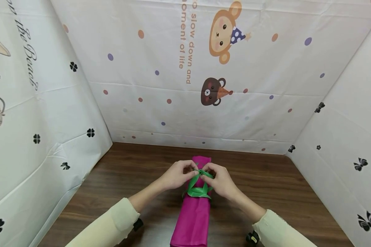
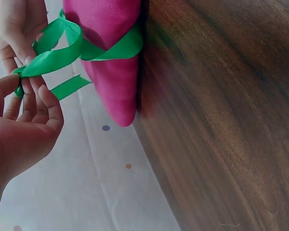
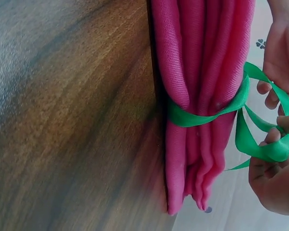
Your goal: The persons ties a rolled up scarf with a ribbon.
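Observation:
A rolled magenta cloth (image 1: 194, 214) lies lengthwise on the wooden table (image 1: 281, 185), its far end pointing at the back wall. A green ribbon (image 1: 199, 188) is wrapped round the roll and bunches it. My left hand (image 1: 178, 175) pinches one ribbon strand just above the roll, and my right hand (image 1: 218, 178) pinches the other strand right beside it. In the left wrist view the ribbon (image 2: 62, 53) loops round the cloth (image 2: 113, 72) and runs to my fingertips (image 2: 26, 82). The right wrist view shows the cloth (image 3: 202, 96) cinched by the ribbon (image 3: 216, 113), with a loop at my right hand (image 3: 274, 163).
White printed sheets wall the table in on the left (image 1: 34, 120), back (image 1: 204, 85) and right (image 1: 349, 120). Bare wood lies on both sides of the roll. Cream sleeves (image 1: 111, 226) cover both forearms.

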Demonstrator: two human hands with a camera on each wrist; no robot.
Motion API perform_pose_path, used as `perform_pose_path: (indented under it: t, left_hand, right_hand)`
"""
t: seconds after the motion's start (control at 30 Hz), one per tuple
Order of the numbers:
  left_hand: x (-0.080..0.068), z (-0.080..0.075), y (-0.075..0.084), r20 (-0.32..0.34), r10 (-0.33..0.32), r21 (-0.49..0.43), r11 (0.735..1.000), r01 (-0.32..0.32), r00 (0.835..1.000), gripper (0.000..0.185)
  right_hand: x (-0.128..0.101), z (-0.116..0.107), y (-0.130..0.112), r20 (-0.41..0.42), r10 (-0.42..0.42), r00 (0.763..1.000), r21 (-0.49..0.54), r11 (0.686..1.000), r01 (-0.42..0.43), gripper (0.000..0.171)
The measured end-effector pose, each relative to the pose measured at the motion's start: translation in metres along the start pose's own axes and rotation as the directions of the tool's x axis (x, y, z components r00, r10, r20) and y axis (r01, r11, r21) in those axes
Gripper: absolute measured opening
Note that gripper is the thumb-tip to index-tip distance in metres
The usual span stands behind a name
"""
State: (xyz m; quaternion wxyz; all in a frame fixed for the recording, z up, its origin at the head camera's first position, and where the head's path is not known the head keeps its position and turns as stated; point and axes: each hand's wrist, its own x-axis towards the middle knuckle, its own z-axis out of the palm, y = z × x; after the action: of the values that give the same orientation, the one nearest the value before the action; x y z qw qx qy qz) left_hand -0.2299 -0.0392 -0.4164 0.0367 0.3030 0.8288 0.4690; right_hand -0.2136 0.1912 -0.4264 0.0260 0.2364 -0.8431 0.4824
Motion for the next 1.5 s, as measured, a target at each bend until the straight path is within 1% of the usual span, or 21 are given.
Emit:
perform_pose_path:
  t: [0.17,0.4,0.57,0.73,0.87,1.07,1.23,1.3,1.4,1.5]
  left_hand:
    - [0.000,0.000,0.000,0.010,0.004,0.002,1.000,-0.004,1.000,0.004]
    - [0.001,-0.001,-0.001,0.010,0.009,0.007,1.000,-0.009,1.000,0.005]
    - [0.001,-0.002,-0.001,0.007,0.008,0.013,1.000,-0.008,1.000,0.005]
    - [-0.001,-0.003,-0.001,0.006,-0.009,0.015,1.000,0.009,1.000,0.005]
    - [-0.002,-0.004,-0.003,0.011,-0.015,0.011,1.000,0.015,1.000,0.006]
    - [-0.003,-0.005,-0.003,0.014,-0.022,-0.004,1.000,0.022,1.000,0.005]
    - [-0.004,-0.005,-0.002,0.008,-0.024,-0.002,1.000,0.024,1.000,0.006]
    - [-0.004,-0.006,-0.001,0.005,-0.026,0.000,1.000,0.026,1.000,0.006]
    - [-0.004,-0.007,-0.001,0.002,-0.026,0.000,1.000,0.026,1.000,0.006]
    - [-0.005,-0.007,-0.002,0.002,-0.029,-0.002,1.000,0.029,1.000,0.007]
  right_hand:
    - [0.000,-0.001,0.001,-0.032,-0.023,0.999,-0.074,0.997,0.020,0.015]
    - [0.000,-0.002,0.000,-0.063,-0.036,0.997,-0.093,0.995,0.030,0.017]
    - [0.000,-0.005,0.001,-0.073,-0.114,0.991,-0.134,0.986,0.103,0.017]
    - [-0.003,-0.008,0.001,-0.061,-0.204,0.977,-0.210,0.960,0.187,0.021]
    - [-0.005,-0.011,0.004,-0.078,-0.240,0.968,-0.267,0.940,0.211,0.023]
    - [-0.007,-0.014,0.007,-0.106,-0.274,0.956,-0.286,0.929,0.235,0.022]
    - [-0.005,-0.018,0.008,-0.118,-0.319,0.940,-0.303,0.914,0.272,0.026]
    - [-0.005,-0.019,0.009,-0.121,-0.325,0.938,-0.306,0.911,0.277,0.026]
    - [-0.006,-0.020,0.010,-0.125,-0.320,0.939,-0.307,0.913,0.270,0.024]
    - [-0.007,-0.020,0.010,-0.129,-0.298,0.946,-0.290,0.923,0.251,0.020]
